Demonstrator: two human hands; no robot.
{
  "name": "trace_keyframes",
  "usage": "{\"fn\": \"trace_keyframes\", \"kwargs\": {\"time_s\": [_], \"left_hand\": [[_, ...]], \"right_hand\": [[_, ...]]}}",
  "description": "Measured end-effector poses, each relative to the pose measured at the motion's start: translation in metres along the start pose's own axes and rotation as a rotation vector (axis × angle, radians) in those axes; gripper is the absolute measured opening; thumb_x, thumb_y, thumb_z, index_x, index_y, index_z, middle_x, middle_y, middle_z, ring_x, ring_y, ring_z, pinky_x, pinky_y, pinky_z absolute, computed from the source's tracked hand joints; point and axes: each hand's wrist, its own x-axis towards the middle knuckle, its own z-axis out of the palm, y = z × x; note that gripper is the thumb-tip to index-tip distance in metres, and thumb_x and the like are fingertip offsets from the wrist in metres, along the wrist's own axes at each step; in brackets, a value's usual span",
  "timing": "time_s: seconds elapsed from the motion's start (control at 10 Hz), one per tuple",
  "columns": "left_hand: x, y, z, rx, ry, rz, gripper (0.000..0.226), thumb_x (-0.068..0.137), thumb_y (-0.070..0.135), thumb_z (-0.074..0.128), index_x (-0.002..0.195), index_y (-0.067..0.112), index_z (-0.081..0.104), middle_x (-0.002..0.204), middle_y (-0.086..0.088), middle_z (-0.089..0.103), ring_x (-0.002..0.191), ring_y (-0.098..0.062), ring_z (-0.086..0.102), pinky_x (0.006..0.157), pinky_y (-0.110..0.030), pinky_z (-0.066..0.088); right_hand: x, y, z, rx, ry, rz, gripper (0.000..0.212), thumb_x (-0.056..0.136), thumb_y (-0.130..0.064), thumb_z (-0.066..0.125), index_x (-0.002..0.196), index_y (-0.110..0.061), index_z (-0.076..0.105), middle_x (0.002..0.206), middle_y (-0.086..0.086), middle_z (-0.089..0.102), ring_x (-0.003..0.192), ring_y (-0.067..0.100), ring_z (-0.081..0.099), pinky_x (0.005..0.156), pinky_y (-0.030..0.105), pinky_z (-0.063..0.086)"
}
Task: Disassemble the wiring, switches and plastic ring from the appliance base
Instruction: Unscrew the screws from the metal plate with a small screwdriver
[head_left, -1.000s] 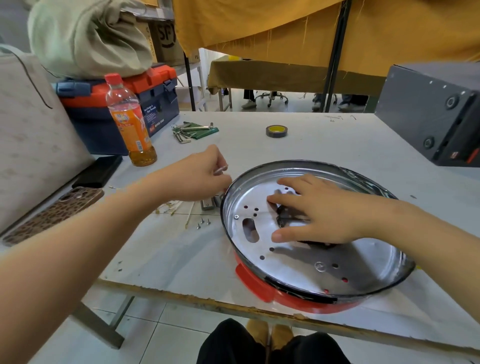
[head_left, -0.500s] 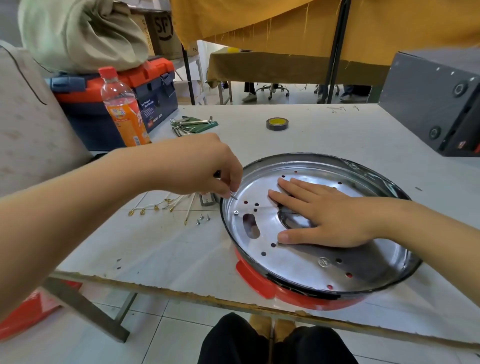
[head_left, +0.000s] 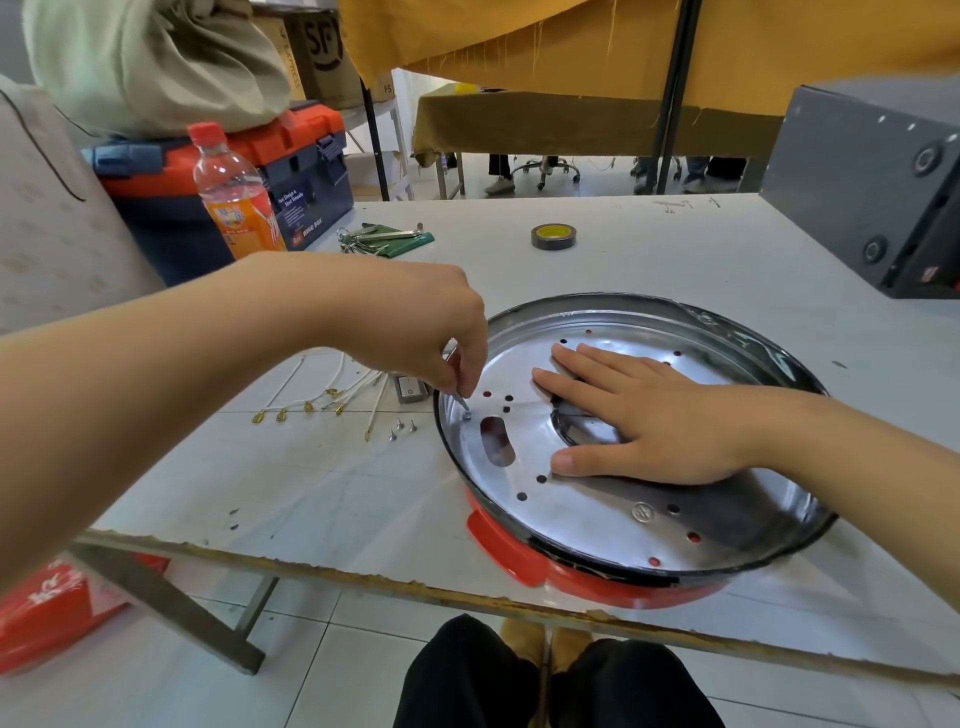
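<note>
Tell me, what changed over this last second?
The left hand, pinching a small tool, came from beside the base over its rim and set the tip on a screw. The right hand flattened onto the plate; the base stayed put.

Appliance base (head_left: 597, 582): glossy red plastic shell, smooth, with a shiny black rim above it.
Metal plate (head_left: 587, 499) inside the base: bright bare metal, mirror-smooth, punched with holes.
Screwdriver (head_left: 456, 400) at the plate's left edge: thin polished metal shaft.
Wires (head_left: 332, 387) left of the base: white plastic sleeving, brassy metal ends.
Screws (head_left: 402, 428) left of the base: small, silvery metal.
Table (head_left: 311, 483) under the base: matt white top, scuffed; front edge chipped and rough.
Tape roll (head_left: 554, 236) behind the base: glossy dark plastic.
Bottle (head_left: 234, 197) far left of the base: clear plastic, red cap.
Cloth (head_left: 571, 41) behind the base: matt mustard fabric, frayed hem.
</note>
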Motion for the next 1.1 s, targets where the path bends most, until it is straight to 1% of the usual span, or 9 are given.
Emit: {"fn": "trace_keyframes", "kwargs": {"time_s": [0.1, 0.3, 0.4, 0.5, 0.6, 0.7, 0.8, 1.0, 1.1], "left_hand": [[0.0024, 0.0016, -0.0007, 0.04, -0.027, 0.011, 0.012, 0.089, 0.029, 0.062, 0.094, 0.035, 0.072, 0.088, 0.018, 0.064, 0.08, 0.001, 0.056, 0.076, -0.025, 0.05], [0.008, 0.005, -0.0017, 0.152, -0.037, 0.045, 0.013, 0.089, 0.029, 0.062, 0.095, 0.035, 0.072, 0.086, 0.02, 0.061, 0.075, 0.004, 0.053, 0.072, -0.025, 0.051], [0.0082, 0.0053, -0.0019, 0.174, -0.038, 0.052, 0.014, 0.089, 0.029, 0.061, 0.096, 0.035, 0.072, 0.086, 0.019, 0.061, 0.076, 0.001, 0.054, 0.073, -0.028, 0.052], [0.0068, 0.0046, -0.0014, 0.168, -0.035, 0.059, 0.014, 0.089, 0.029, 0.061, 0.097, 0.035, 0.071, 0.086, 0.02, 0.06, 0.079, -0.002, 0.056, 0.074, -0.027, 0.052], [0.0053, 0.0035, -0.001, 0.135, -0.03, 0.066, 0.014, 0.089, 0.029, 0.061, 0.097, 0.035, 0.071, 0.087, 0.019, 0.06, 0.079, -0.002, 0.057, 0.075, -0.027, 0.052], [0.0044, 0.0014, -0.0001, 0.106, -0.033, 0.074, 0.014, 0.089, 0.03, 0.061, 0.098, 0.035, 0.071, 0.09, 0.017, 0.064, 0.079, 0.0, 0.056, 0.075, -0.022, 0.05], [0.0041, -0.0004, 0.0012, 0.09, -0.031, 0.082, 0.014, 0.089, 0.03, 0.061, 0.098, 0.035, 0.071, 0.09, 0.017, 0.065, 0.078, 0.004, 0.054, 0.071, -0.016, 0.046], [0.0063, 0.002, 0.0028, 0.128, -0.038, 0.074, 0.017, 0.09, 0.028, 0.06, 0.101, 0.033, 0.072, 0.092, 0.016, 0.063, 0.082, -0.003, 0.057, 0.074, -0.022, 0.05], [0.0115, 0.0073, 0.0038, 0.249, -0.035, 0.091, 0.017, 0.091, 0.026, 0.058, 0.102, 0.03, 0.071, 0.096, 0.011, 0.062, 0.082, -0.006, 0.054, 0.066, -0.016, 0.044]], "right_hand": [[0.0009, 0.0003, 0.0, -0.004, 0.0, -0.003, 0.094, 0.063, -0.083, 0.013, 0.143, -0.046, -0.02, 0.151, -0.018, -0.031, 0.139, 0.002, -0.027, 0.111, 0.029, -0.013], [0.0023, 0.0017, 0.0004, -0.012, 0.001, -0.007, 0.091, 0.065, -0.082, 0.013, 0.142, -0.047, -0.021, 0.15, -0.018, -0.032, 0.139, 0.002, -0.027, 0.112, 0.029, -0.013], [0.0023, 0.0014, 0.0004, -0.015, 0.001, -0.004, 0.092, 0.065, -0.082, 0.013, 0.142, -0.046, -0.021, 0.151, -0.018, -0.032, 0.139, 0.003, -0.027, 0.112, 0.029, -0.012], [0.0021, 0.0011, 0.0003, -0.018, 0.002, -0.003, 0.092, 0.065, -0.082, 0.013, 0.143, -0.046, -0.021, 0.151, -0.017, -0.031, 0.139, 0.003, -0.027, 0.113, 0.03, -0.012], [0.0017, 0.0009, 0.0002, -0.014, 0.002, -0.003, 0.092, 0.066, -0.082, 0.013, 0.143, -0.045, -0.021, 0.151, -0.017, -0.031, 0.139, 0.003, -0.027, 0.112, 0.029, -0.012], [0.0011, 0.0008, 0.0002, -0.009, -0.002, -0.002, 0.092, 0.066, -0.082, 0.013, 0.143, -0.046, -0.02, 0.151, -0.017, -0.031, 0.139, 0.003, -0.027, 0.112, 0.029, -0.012], [0.0005, 0.0003, 0.0002, -0.003, -0.005, 0.001, 0.093, 0.065, -0.082, 0.013, 0.143, -0.046, -0.02, 0.151, -0.018, -0.031, 0.139, 0.003, -0.027, 0.113, 0.03, -0.012], [0.0006, 0.0004, 0.0003, -0.005, -0.002, 0.002, 0.094, 0.063, -0.083, 0.012, 0.143, -0.045, -0.02, 0.151, -0.017, -0.031, 0.139, 0.003, -0.027, 0.115, 0.032, -0.011], [0.0009, 0.0002, 0.0003, -0.001, -0.001, 0.001, 0.096, 0.06, -0.084, 0.01, 0.143, -0.045, -0.02, 0.151, -0.017, -0.031, 0.14, 0.004, -0.026, 0.115, 0.032, -0.011]]}}
